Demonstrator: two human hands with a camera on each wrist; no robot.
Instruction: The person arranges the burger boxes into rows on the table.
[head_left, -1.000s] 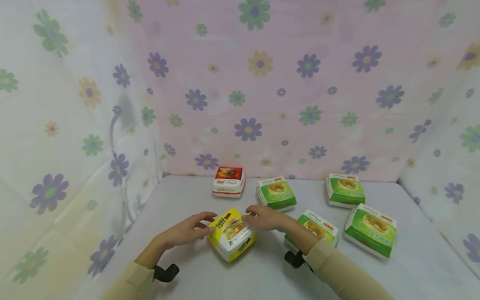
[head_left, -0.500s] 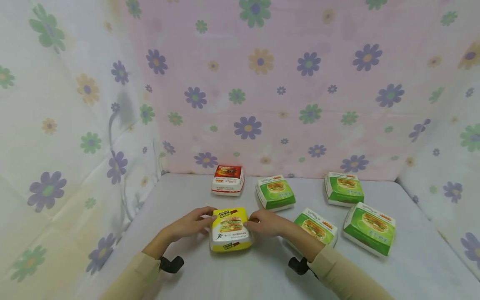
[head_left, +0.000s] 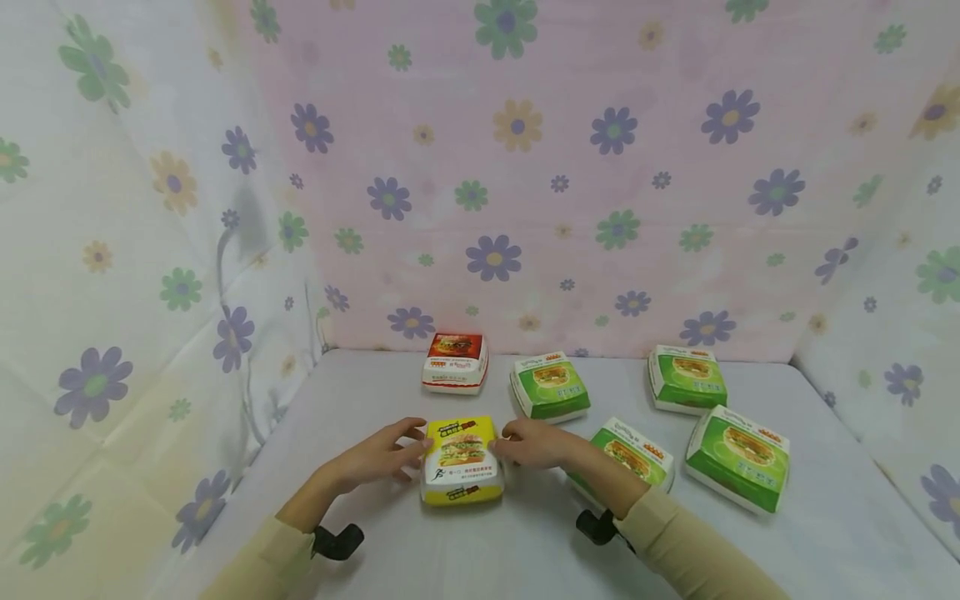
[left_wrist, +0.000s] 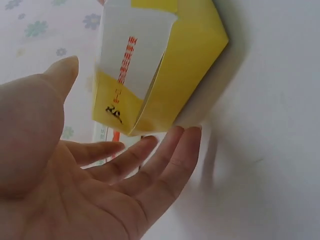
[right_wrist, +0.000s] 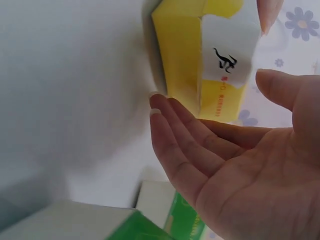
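Note:
A yellow and white burger box point(head_left: 462, 462) sits near the front middle of the table, its printed side squared toward me. My left hand point(head_left: 382, 457) is at its left side. In the left wrist view those fingers point(left_wrist: 165, 165) are loosely bent beside the box's lower corner, with the thumb apart from it. At the opposite side is my right hand point(head_left: 536, 444). The right wrist view has its fingers point(right_wrist: 185, 145) extended along the box's edge and the thumb off the box; whether the fingertips touch is hard to tell.
Behind stands a red and white burger box point(head_left: 455, 363). Several green burger boxes are to the right: one at the back point(head_left: 551, 386), one partly under my right forearm point(head_left: 630, 454), others farther right point(head_left: 738, 458). Flowered cloth point(head_left: 495, 208) walls the table point(head_left: 360, 383).
The yellow box has turned from a slanted position to face squarely forward, its nearest corner moving left. Both hands stayed at its sides; the left fingers have since loosened slightly.

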